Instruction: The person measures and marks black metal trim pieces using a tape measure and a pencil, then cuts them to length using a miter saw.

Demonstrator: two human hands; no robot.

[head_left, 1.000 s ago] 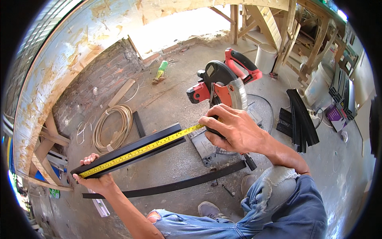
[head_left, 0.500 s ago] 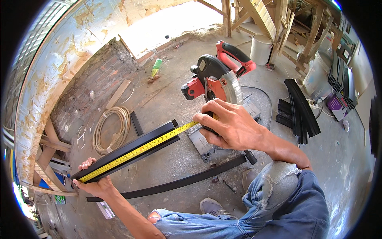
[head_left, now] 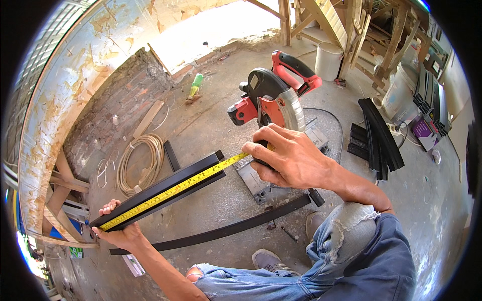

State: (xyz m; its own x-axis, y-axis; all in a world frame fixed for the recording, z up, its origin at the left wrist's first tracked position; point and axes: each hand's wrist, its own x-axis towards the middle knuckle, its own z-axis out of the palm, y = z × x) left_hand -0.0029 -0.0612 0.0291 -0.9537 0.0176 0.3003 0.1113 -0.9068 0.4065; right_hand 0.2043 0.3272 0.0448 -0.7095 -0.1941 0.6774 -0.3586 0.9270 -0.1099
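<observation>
My left hand (head_left: 119,228) grips the near-left end of a black metal profile (head_left: 196,171), thumb on the end of a yellow measuring tape blade (head_left: 170,192). The blade lies along the profile's length and runs past its far end. My right hand (head_left: 288,155) is closed around the tape measure's case, which its fingers mostly hide. Behind that hand stands a red and black chop saw (head_left: 273,95) on a grey metal base (head_left: 251,183). A long black strip (head_left: 226,230) lies on the floor below the profile.
A coiled beige hose (head_left: 131,178) and a short black offcut (head_left: 171,155) lie left of the saw. More black profiles (head_left: 384,140) are on the floor at right, near a white bucket (head_left: 401,85). A green-topped bottle (head_left: 195,86) lies farther back.
Almost nothing differs. Both hands keep their grips, and the tape stays stretched along the profile; the view has shifted very slightly.
</observation>
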